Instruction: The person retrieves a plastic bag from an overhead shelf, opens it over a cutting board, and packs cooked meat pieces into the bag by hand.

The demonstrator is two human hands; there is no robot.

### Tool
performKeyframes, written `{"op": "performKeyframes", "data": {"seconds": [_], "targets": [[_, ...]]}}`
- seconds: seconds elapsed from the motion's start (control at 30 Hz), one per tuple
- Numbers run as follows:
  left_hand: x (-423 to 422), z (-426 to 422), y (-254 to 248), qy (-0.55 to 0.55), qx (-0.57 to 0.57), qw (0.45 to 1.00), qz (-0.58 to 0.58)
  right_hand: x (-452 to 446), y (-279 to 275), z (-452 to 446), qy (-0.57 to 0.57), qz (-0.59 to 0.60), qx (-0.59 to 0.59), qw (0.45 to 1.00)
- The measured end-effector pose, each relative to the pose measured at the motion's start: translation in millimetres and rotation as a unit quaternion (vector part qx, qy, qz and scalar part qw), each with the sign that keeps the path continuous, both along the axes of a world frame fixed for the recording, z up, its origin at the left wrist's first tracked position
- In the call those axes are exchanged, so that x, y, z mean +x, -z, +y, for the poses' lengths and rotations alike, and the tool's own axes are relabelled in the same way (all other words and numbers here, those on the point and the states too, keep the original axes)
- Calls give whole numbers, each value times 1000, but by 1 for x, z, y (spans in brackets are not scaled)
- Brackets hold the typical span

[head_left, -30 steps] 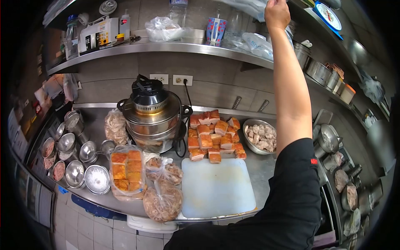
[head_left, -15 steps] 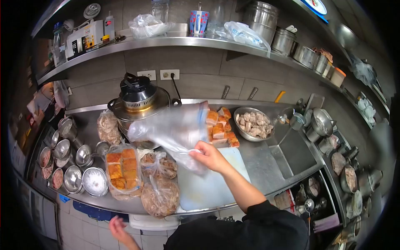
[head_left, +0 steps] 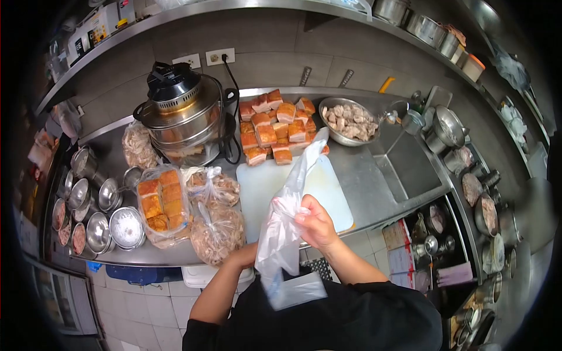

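Steel counter (head_left: 362, 176), w/ white cutting board (head_left: 326, 184) near its front edge; browned meat pile (head_left: 282, 130) at the board's far side; plastic bag (head_left: 280, 234), long & crumpled, partly overlapping the board in view; my R hand (head_left: 317, 222) pinches it approx. midway; my L hand (head_left: 248, 255) (mostly hidden behind the bag), can't tell its grip.

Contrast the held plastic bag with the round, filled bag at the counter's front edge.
The held bag looks empty, while the filled bag bulges with brownish contents. The held bag is long and creased; the filled bag is rounded. The right hand grips the held bag, whereas the filled bag rests on the counter. Both are see-through plastic.
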State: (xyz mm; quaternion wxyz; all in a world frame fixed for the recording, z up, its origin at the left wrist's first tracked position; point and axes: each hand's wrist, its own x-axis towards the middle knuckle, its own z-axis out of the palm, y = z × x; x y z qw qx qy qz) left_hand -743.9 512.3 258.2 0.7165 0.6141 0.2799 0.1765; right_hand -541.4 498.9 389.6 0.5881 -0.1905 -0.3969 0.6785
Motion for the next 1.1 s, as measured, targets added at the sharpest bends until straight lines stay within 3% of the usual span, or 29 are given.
{"op": "performKeyframes", "data": {"seconds": [0.03, 0.07, 0.1, 0.13, 0.2, 0.23, 0.3, 0.37, 0.4, 0.47, 0.57, 0.6, 0.67, 0.73, 0.8, 0.87, 0.93, 1.0, 1.07, 1.1], "targets": [[7, -2, -10, 4, -5, 1000, 2, 3, -5, -6, -5, 7, -16, 1000], [14, 2, -22, 11, -201, 953, -228, 6, -7, -11, -10, 14, -31, 999], [17, 6, -35, 13, -379, 816, -436, 8, -3, -14, 17, 16, -42, 999], [17, 9, -41, 13, -385, 815, -433, 13, 6, -16, 20, 19, -47, 999], [18, 16, -54, -227, -243, 879, -340, 32, 35, -18, 51, 12, -49, 997], [14, 21, -68, -228, -247, 879, -337, 41, 50, -17, 105, -22, -60, 992], [-9, 36, -95, -321, -90, 931, -147, 70, 71, -14, 170, -56, -101, 979], [-37, 64, -66, -302, -36, 931, -202, 94, 90, -10, 227, -91, -143, 959], [-39, 66, -76, -308, -42, 930, -197, 105, 100, -9, 250, -62, -152, 954], [-43, 61, -98, -427, -55, 879, -204, 107, 116, -5, 269, -32, -177, 946], [-56, 59, -57, -464, 11, 877, -123, 108, 142, -7, 337, 16, -205, 919], [-49, 49, -53, -460, 5, 880, -118, 108, 153, -6, 319, 49, -203, 924], [-27, 17, -46, -158, 45, 986, -14, 99, 159, -6, 301, 83, -205, 927], [11, -8, -53, 82, -8, 996, 35, 81, 145, -6, 284, 118, -221, 925], [44, -20, -36, 157, -3, 984, 89, 68, 116, -11, 265, 107, -219, 933], [63, -13, -9, 137, -28, 988, 66, 63, 99, -15, 193, 91, -200, 956], [71, -6, 7, 119, -53, 990, 44, 56, 87, -19, 197, 102, -196, 955], [75, 2, 7, 17, -94, 992, -84, 53, 87, -24, 231, 74, -128, 962], [76, 5, -6, -33, -81, 991, -103, 54, 87, -36, 247, 31, -95, 964], [76, 10, -10, -121, -32, 981, -148, 55, 86, -43, 258, -13, -62, 964]]}}
